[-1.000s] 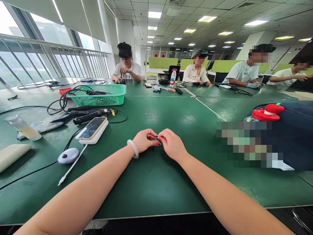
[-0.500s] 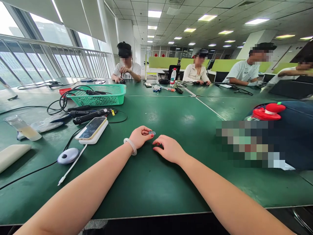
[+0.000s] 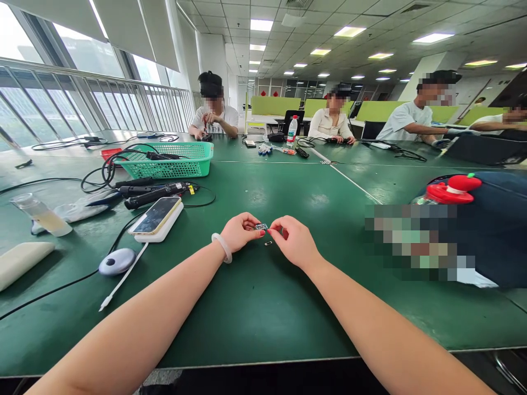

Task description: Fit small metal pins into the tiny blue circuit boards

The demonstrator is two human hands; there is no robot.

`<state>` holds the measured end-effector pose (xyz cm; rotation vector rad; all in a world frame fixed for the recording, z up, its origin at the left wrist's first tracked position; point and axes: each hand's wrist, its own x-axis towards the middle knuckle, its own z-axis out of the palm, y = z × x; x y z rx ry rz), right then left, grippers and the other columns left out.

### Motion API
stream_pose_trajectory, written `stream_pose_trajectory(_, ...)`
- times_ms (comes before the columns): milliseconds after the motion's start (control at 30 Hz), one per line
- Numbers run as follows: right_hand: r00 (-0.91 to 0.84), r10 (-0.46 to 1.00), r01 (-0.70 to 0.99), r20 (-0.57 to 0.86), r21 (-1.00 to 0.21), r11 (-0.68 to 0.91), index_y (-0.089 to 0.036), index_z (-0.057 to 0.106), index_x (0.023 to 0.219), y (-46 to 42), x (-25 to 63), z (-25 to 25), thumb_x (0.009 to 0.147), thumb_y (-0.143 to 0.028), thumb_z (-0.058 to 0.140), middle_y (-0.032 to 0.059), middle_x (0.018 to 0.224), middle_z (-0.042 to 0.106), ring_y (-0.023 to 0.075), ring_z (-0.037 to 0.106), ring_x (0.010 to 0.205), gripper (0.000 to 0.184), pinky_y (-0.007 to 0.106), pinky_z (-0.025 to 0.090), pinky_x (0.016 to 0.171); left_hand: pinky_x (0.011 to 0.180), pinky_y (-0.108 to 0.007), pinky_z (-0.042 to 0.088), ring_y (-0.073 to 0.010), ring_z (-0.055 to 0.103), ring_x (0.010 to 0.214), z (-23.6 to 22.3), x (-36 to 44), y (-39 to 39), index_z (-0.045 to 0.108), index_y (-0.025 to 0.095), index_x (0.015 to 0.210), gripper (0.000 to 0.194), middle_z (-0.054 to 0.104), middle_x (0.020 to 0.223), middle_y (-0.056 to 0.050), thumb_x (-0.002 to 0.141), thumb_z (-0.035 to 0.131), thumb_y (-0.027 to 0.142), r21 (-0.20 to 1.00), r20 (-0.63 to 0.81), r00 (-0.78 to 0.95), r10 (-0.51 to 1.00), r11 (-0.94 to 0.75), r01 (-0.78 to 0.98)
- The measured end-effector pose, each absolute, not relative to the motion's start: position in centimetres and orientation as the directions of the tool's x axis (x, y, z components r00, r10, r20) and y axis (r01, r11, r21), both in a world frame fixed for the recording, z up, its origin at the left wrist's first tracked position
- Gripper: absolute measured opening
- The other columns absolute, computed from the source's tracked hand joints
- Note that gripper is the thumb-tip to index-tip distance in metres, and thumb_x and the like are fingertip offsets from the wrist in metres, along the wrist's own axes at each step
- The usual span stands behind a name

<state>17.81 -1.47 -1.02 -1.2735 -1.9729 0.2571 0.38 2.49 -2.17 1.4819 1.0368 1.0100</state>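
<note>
On the near part of the green table (image 3: pixel 255 307), 1 small dark rectangular piece (image 3: pixel 269 243) lies just below the hands. The left hand (image 3: pixel 241 231), with 1 pale bracelet (image 3: pixel 222 248) at its wrist, has its thumb and fingers clamped on the small circuit board (image 3: pixel 261 226), held above the table. The right hand (image 3: pixel 291 240) has its thumb and forefinger at the board's right edge; at this size I cannot tell whether they pinch it or only touch it.

To the left lie 1 white cable (image 3: pixel 123 278), 1 round lavender device (image 3: pixel 117 262) and 1 cream block (image 3: pixel 25 263). Beyond them, 1 phone (image 3: pixel 157 215) rests on 1 white block (image 3: pixel 161 232), and 1 clear jar (image 3: pixel 41 215) lies tilted beside the gloves (image 3: pixel 84 208). To the right is 1 dark bag (image 3: pixel 494 230) with 1 red lid (image 3: pixel 450 192) beside it.

Farther off, black handheld tools (image 3: pixel 158 195) lie before 1 green basket (image 3: pixel 168 164) holding black cables. At the far side, 1 bottle (image 3: pixel 292 131) with a red cap stands upright between 2 of the 4 seated people (image 3: pixel 331 122).
</note>
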Motion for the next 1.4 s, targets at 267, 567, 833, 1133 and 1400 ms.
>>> stream_pose_trajectory(267, -0.279, 0.745, 0.726, 0.606, -0.375, 0.576, -0.020, 0.057, 0.084, -1.8, 17.8, -1.1, 0.086, -0.025, 0.043, 0.0030, 0.082, 0.060, 0.0132, 0.053, 0.068, 0.015, 0.024, 0.040, 0.062, 0.064, -0.025, 0.048, -0.0083, 0.057, 0.062, -1.4, 0.7, 1.8, 0.053, 0.014, 0.074, 0.035, 0.063, 0.070, 0.000, 0.053, 0.080, 0.024, 0.994, 0.111, 0.374, 0.921, -0.108, -0.028)
stream_pose_trajectory(567, -0.345, 0.625, 0.754, 0.701, -0.191, 0.629, -0.020, 0.059, 0.084, -1.9, 17.8, -1.1, 0.091, -0.028, 0.039, 0.0052, 0.083, 0.062, 0.0154, 0.055, 0.078, 0.023, 0.025, 0.042, 0.072, 0.065, -0.026, 0.047, -0.0094, 0.057, 0.063, -1.1, 0.6, 1.6, 0.052, 0.015, 0.071, 0.038, 0.063, 0.070, 0.000, 0.051, 0.081, 0.027, 0.990, 0.130, 0.411, 0.902, -0.095, -0.107)
stream_pose_trajectory(833, -0.344, 0.608, 0.746, 0.715, -0.185, 0.640, -0.020, 0.061, 0.084, -2.0, 17.8, -1.1, 0.091, -0.028, 0.041, 0.0058, 0.081, 0.063, 0.0161, 0.056, 0.078, 0.024, 0.027, 0.043, 0.073, 0.063, -0.025, 0.046, -0.0088, 0.056, 0.062, -1.2, 0.7, 1.6, 0.052, 0.014, 0.071, 0.038, 0.063, 0.069, 0.001, 0.050, 0.081, 0.026, 0.987, 0.142, 0.412, 0.900, -0.094, -0.134)
stream_pose_trajectory(1133, -0.351, 0.533, 0.763, 0.770, -0.094, 0.639, -0.019, 0.063, 0.079, -1.7, 17.8, -1.4, 0.090, -0.026, 0.044, 0.0040, 0.076, 0.064, 0.0136, 0.056, 0.072, 0.023, 0.025, 0.041, 0.066, 0.059, -0.021, 0.046, -0.0078, 0.057, 0.062, -1.0, 0.7, 1.6, 0.053, 0.014, 0.069, 0.039, 0.064, 0.069, 0.001, 0.047, 0.083, 0.025, 0.985, 0.123, 0.391, 0.912, -0.064, -0.160)
stream_pose_trajectory(1400, -0.364, 0.424, 0.776, 0.830, 0.018, 0.631, -0.017, 0.062, 0.074, -1.5, 17.9, -1.5, 0.088, -0.023, 0.048, 0.0020, 0.070, 0.062, 0.0115, 0.052, 0.066, 0.020, 0.024, 0.038, 0.062, 0.059, -0.021, 0.046, -0.0072, 0.057, 0.061, -1.3, 0.7, 1.7, 0.053, 0.013, 0.070, 0.036, 0.064, 0.069, 0.000, 0.051, 0.081, 0.024, 0.985, 0.157, 0.363, 0.918, -0.120, -0.122)
